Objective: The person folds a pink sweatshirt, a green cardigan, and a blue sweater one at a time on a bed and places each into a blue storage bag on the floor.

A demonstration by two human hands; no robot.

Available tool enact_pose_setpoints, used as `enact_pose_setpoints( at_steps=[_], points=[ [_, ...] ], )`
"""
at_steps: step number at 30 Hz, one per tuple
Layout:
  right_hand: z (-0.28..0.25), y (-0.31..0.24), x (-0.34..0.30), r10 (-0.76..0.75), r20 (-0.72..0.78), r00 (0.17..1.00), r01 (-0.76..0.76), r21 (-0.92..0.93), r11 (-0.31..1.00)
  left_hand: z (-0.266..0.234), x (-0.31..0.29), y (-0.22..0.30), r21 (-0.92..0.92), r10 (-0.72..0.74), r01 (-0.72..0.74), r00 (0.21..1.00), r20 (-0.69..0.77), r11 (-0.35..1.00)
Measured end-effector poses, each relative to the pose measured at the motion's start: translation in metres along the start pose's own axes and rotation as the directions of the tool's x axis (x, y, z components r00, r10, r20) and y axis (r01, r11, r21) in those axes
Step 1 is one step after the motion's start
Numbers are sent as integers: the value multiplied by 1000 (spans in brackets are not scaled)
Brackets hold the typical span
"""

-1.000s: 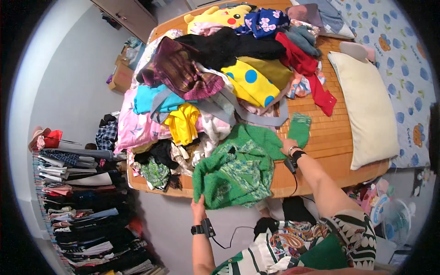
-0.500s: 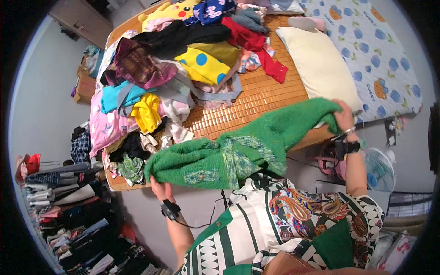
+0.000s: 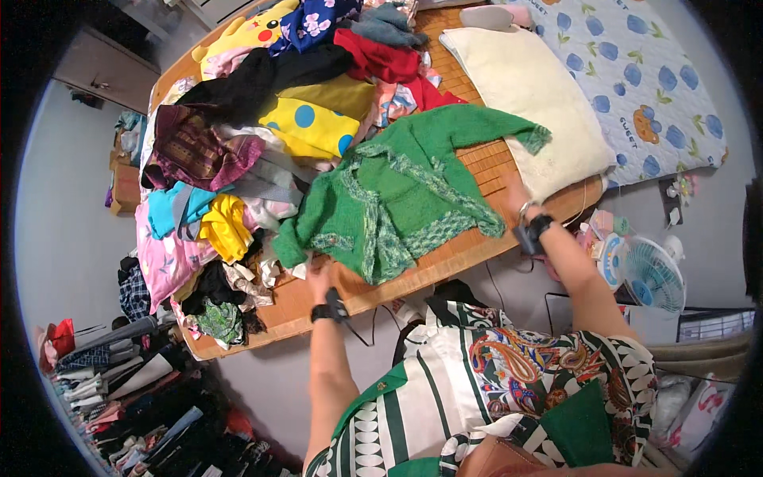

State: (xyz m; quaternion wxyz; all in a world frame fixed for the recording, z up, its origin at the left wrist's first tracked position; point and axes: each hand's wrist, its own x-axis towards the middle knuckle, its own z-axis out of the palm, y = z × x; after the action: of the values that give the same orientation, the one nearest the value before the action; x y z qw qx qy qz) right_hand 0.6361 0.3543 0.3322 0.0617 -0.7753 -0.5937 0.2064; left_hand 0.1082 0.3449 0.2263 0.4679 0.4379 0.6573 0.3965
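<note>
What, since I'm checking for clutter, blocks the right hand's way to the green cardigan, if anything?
Nothing visible does: only the mat shows between the right hand and the body of the green cardigan.

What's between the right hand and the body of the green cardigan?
In the head view, a strip of brown slatted mat shows between the right hand and the body of the green cardigan.

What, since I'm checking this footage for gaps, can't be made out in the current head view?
All in the head view:
- Right hand: fingers blurred.
- Left hand: fingertips too unclear to tell whether they grip.
- Green cardigan: underside hidden by its upper layers.
- Blue-patterned quilt: far end cut off by the top edge.
</note>
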Motion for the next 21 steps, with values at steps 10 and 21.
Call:
enact_pose_setpoints(
  at_steps=[10,21],
  points=[
    [101,-20,-10,122,229,966,-78,-193,978,89,-75,12,534,-311,195,941,136,823],
    [50,-5,-6,-69,208,976,-48,509,859,60,-48,84,478,-329,246,939,97,843]
  ],
)
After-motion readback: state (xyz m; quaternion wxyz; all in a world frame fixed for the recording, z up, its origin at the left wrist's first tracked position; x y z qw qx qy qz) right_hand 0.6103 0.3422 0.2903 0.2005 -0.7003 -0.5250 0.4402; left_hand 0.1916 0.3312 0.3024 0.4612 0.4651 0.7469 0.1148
